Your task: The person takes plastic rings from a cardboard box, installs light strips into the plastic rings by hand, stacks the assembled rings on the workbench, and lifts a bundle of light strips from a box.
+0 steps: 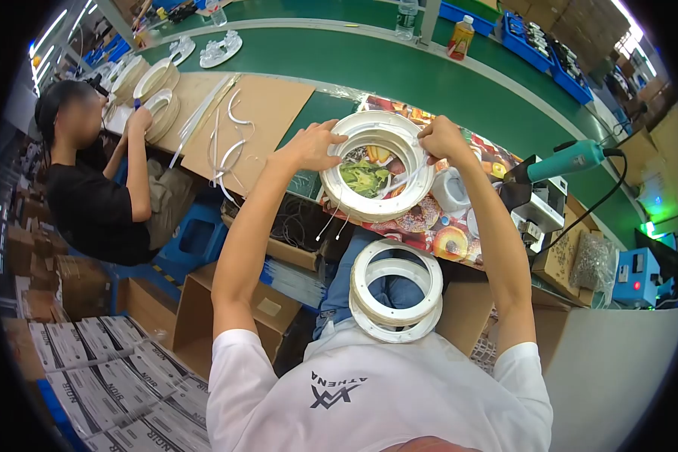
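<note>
A white ring-shaped housing lies on the colourful printed mat, with two thin wires hanging from its near edge. My left hand grips the ring's upper left rim between thumb and fingers. At the upper right rim, my right hand has its fingers closed at the edge, near a white strip that runs inside the ring; what it pinches is too small to tell. Another pair of stacked white rings rests on my lap.
A teal heat tool stands at the right beside a white device. To the left, cardboard bears white strips. A co-worker sits further left, handling similar rings. Open boxes stand below, and bottles at the back.
</note>
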{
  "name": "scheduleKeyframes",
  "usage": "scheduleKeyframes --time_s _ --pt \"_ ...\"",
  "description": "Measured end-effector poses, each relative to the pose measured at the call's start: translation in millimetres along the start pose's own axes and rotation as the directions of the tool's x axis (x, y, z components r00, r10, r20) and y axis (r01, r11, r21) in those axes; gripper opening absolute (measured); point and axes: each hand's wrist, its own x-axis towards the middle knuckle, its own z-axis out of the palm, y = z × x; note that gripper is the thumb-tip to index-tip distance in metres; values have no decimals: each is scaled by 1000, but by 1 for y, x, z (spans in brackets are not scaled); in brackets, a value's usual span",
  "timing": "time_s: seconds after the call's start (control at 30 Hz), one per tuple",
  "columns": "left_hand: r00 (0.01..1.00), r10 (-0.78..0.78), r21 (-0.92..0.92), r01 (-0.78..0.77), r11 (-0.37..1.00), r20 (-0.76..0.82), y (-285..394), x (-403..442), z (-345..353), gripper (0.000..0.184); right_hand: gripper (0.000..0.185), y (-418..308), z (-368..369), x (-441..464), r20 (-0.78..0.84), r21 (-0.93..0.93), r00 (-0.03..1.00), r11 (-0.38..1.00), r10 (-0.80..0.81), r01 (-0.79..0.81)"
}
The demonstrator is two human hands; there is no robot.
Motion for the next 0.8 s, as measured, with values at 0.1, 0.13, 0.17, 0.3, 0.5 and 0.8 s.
scheduleKeyframes --time_s 0.1,0.13,0.17,0.3,0.5,0.8 --pt "1000 14 -9 -14 1000 7 1 0 -2 56 22 3 -1 3 -32 94 999 996 12 -9" --pt "1000 4 -4 -4 1000 10 2 -1 -2 56 22 4 1 4 -32 90 999 996 13 -10" --pt "1000 -7 -1 7 1000 13 3 -1 -2 56 20 6 2 6 -27 75 1000 997 3 -1" --pt "1000 13 -27 -14 1000 -9 -1 0 3 55 15 2 2 0 -19 106 999 994 -27 28" --pt "1000 2 -22 -2 1000 -3 1 0 1 55 17 6 4 0 -9 60 997 995 -73 74" --pt "1000 -7 -73 7 997 -7 7 -3 -4 54 17 -5 22 -6 -82 -291 985 949 -150 120"
